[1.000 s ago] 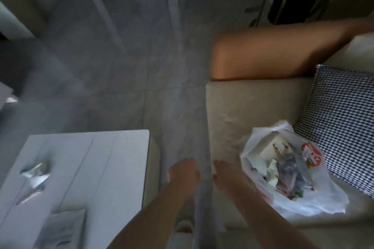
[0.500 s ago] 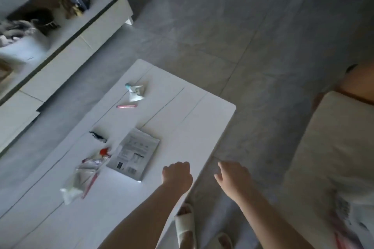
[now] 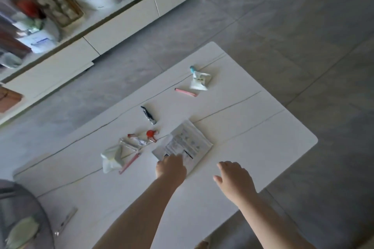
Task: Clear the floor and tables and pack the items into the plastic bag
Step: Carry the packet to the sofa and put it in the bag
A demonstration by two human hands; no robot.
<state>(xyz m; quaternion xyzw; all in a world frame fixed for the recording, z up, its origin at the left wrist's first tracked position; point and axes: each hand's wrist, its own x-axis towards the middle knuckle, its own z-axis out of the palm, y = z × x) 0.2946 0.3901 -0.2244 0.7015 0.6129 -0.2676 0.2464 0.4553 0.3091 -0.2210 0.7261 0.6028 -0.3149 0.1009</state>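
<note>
Reaching for thin, limp, light leaflet (image 3: 187, 143) on tabletop (image 3: 253, 127); left hand (image 3: 171, 169) fingers curling onto its near edge, right hand (image 3: 234, 178) spread, holding nothing.

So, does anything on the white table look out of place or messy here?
Yes: litter lies scattered across the table: a crumpled wrapper, a pink stick, torn packaging. The left hand touches a flat packet.

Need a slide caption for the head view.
Left hand reaches the printed packet on the littered white table; right hand hovers open.
</note>
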